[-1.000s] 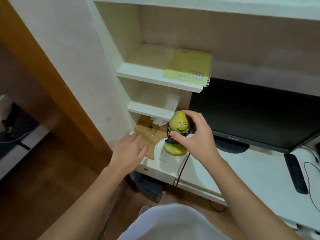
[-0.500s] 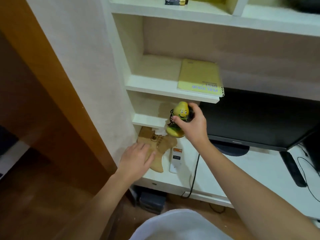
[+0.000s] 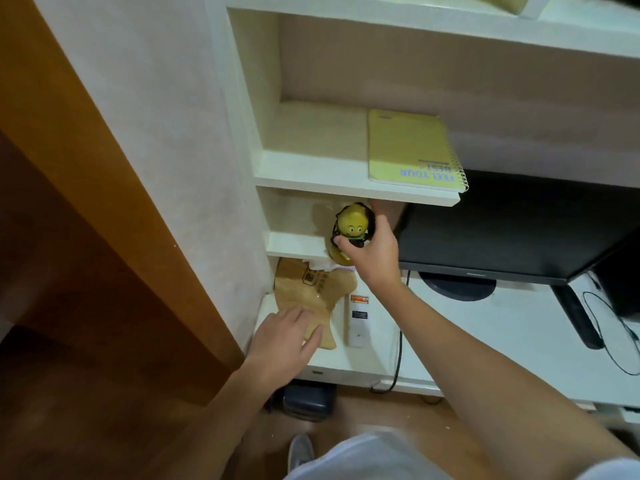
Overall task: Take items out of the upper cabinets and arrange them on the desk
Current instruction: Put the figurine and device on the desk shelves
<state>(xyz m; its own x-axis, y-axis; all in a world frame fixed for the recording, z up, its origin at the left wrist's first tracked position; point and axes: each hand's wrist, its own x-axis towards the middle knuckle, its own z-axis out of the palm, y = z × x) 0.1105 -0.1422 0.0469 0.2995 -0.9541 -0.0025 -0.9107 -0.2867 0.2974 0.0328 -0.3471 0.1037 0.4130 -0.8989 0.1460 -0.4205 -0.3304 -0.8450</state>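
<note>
My right hand [image 3: 372, 252] grips a yellow pear-shaped figurine [image 3: 350, 225] with a smiling face and a black cord round it, held up in front of the small lower shelf [image 3: 294, 242], just under the shelf that carries a yellow spiral notebook [image 3: 412, 150]. My left hand [image 3: 289, 336] rests flat with straight fingers on a brown paper bag [image 3: 308, 292] lying on the white desk [image 3: 485, 341] at its left end. A white remote control [image 3: 358, 320] lies on the desk right of the bag.
A black monitor [image 3: 512, 230] on a round stand [image 3: 457, 287] fills the desk's middle. A black bar-shaped device [image 3: 575, 318] and thin cables [image 3: 609, 334] lie at the right. A black cable [image 3: 398, 355] hangs over the front edge. A dark box [image 3: 308, 401] sits on the wooden floor below.
My right hand has lifted the pear figurine off the desk and up to the small lower shelf. The left hand has stayed on the paper bag. The remote has come into view.
</note>
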